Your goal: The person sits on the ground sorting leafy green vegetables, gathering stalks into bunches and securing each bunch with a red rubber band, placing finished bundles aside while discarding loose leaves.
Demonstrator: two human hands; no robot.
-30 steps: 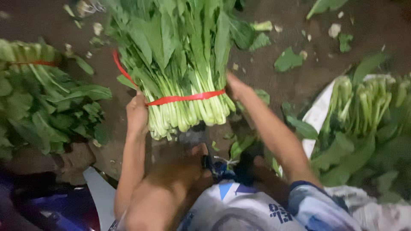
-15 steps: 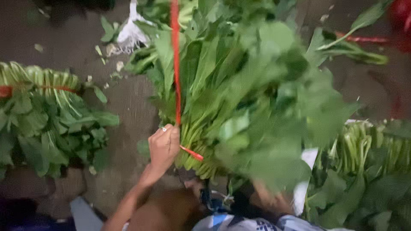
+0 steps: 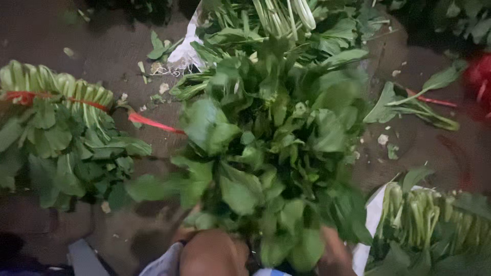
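Head view: big bunch of leafy green vegetables (image 3: pixel 271 148) fills centre, leaves toward camera. Right hand (image 3: pixel 335 253) near its near-right edge, grip hidden, can't tell. Left hand hidden under leaves. Loose red band (image 3: pixel 153 122) trails left. Tied green bundle (image 3: pixel 56 133) left already banded; untied greens on white sack (image 3: pixel 434 220) near right.

A produce market or vegetable-packing spot at ground level; bundles of leafy greens (image 3: pixel 276 153) tied with red bands (image 3: pixel 153 122) lie on a dark, wet ground (image 3: pixel 102 46); torn leaf scraps (image 3: pixel 163 87) are scattered about; white sacking (image 3: pixel 186 48) lies under more greens.
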